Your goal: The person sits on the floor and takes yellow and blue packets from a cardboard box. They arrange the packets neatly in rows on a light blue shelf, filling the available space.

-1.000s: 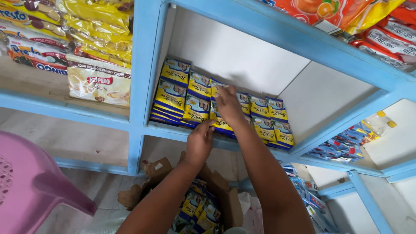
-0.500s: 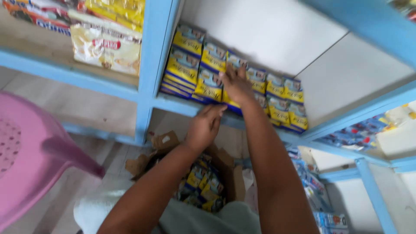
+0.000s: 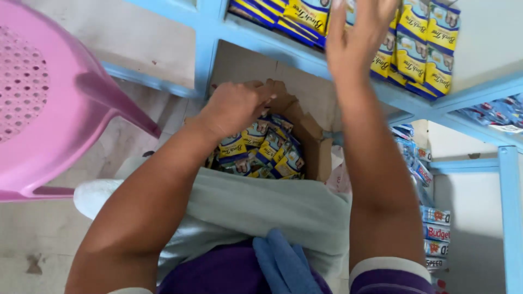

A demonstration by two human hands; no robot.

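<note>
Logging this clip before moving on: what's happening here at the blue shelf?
A person crouches over a cardboard box full of small yellow and blue packets. The left hand is down at the box, curled over the top packets; whether it grips one is unclear. The right hand is raised, fingers spread, against the packets stacked on the blue shelf. A pink plastic chair stands to the left.

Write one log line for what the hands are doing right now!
left hand: down in cardboard box on yellow-blue packets | right hand: open, raised at stacked packets on blue shelf | beside: pink chair
</note>
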